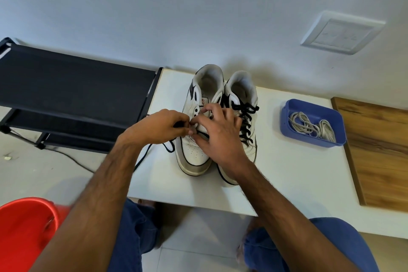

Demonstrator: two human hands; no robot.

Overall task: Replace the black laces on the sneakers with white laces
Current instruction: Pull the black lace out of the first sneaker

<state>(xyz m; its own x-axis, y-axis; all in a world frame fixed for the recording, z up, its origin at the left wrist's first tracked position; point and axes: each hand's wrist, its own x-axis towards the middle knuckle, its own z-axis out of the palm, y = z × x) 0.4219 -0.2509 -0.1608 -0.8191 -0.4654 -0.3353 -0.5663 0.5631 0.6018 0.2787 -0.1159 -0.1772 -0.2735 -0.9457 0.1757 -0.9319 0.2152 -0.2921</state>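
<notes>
Two white sneakers stand side by side on the white tabletop (pixel 287 172), toes toward the person; the left sneaker (pixel 196 139) is the one being worked, and most of its upper eyelets look empty already, while the right sneaker (pixel 245 117) carries its black lacing whole, criss-crossed from toe to collar; the left hand (pixel 159 127) is closed, fingertips pinched on the loose black lace (pixel 152 150), which trails off the shoe, across the tabletop and over its near-left edge; the right hand (pixel 217 134) lies over the tongue of the same shoe with fingers curled, seemingly steadying it and feeding the last crossing, though what exactly sits under its fingertips I cannot tell; now the handling, as a judgement; a lace is light, limp and thin, so it will follow a pull but snag at each eyelet; best taken close to the eyelet, in a fingertip pinch, and drawn out a crossing at a time, with the other hand pinning the shoe so it does not slide on the smooth top; the sneakers themselves look light and fairly stiff, easy to hold by the sides; to the right, well apart from the shoes, a blue tray (pixel 287 130) holds the white laces (pixel 311 127) in a soft tangled coil; the count: two sneakers, two black laces, one tray, one heap of white laces whose number I cannot separate.
</notes>
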